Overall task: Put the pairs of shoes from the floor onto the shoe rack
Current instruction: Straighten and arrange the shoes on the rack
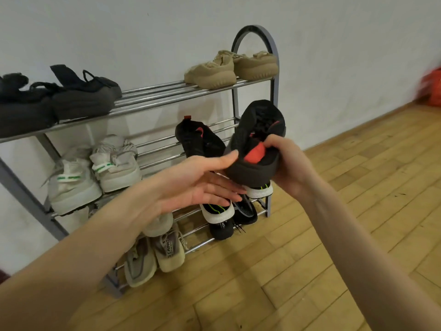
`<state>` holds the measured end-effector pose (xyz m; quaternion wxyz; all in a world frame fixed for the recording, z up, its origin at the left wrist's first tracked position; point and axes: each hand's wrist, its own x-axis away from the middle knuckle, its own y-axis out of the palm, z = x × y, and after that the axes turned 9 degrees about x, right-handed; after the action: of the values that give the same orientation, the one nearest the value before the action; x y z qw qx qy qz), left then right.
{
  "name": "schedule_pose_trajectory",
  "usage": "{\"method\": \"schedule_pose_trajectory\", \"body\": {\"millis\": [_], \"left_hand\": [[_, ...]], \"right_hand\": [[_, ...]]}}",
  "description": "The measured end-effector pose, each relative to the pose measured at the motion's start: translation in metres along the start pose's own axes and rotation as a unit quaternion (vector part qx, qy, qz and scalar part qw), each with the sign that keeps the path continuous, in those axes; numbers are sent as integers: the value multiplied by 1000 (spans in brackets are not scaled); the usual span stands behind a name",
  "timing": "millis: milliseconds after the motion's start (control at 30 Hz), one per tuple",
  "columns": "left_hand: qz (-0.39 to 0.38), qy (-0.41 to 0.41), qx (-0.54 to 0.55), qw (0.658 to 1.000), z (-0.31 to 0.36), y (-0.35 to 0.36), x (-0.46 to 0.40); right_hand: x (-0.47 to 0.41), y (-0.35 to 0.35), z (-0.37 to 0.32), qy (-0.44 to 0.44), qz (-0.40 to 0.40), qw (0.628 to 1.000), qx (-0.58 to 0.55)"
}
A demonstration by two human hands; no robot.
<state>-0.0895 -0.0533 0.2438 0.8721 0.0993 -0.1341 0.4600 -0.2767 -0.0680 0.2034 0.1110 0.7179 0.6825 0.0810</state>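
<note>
My right hand (288, 163) grips the heel of a black shoe with a red insole (259, 130), held toe-up in front of the right end of the metal shoe rack (167, 91). Its matching black shoe (199, 139) stands on the middle shelf just to the left. My left hand (202, 182) is open with straight fingers, its fingertips touching the held shoe's heel from the left. The hands hide part of the shelf behind them.
Dark shoes (71, 96) and tan shoes (231, 68) sit on the top shelf, white shoes (95, 173) on the middle shelf, beige shoes (155, 254) and black-and-white shoes (229, 216) lower down. Wooden floor (334, 235) spreads to the right. A red object (433, 87) lies by the wall.
</note>
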Motion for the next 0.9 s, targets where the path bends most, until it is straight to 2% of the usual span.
{"method": "schedule_pose_trajectory", "body": {"millis": [100,233,333,400,500,567,633,767,900], "left_hand": [[83,-55,-21,995,-1,-21,-6],[158,-129,83,976,-18,-39,-19],[195,-79,187,960,-25,-38,-37],[200,-24,219,955,-24,-33,-50],[201,44,260,944,-21,-23,-68],[221,85,300,924,-20,-21,-74],[287,111,270,912,-20,-28,-74],[412,167,100,890,-4,-65,-48],[474,189,98,854,12,-94,-21]], "right_hand": [[3,-18,-13,6,-5,1000,-3],[5,-33,-21,42,8,988,146],[0,-35,-17,65,34,978,197],[-2,-31,-12,78,58,972,214],[-8,-27,-8,86,77,969,216],[-11,-27,-7,89,79,973,198],[-13,-28,-7,90,73,977,181],[-18,-31,-7,85,61,981,165],[-27,-29,-3,86,56,988,112]]}}
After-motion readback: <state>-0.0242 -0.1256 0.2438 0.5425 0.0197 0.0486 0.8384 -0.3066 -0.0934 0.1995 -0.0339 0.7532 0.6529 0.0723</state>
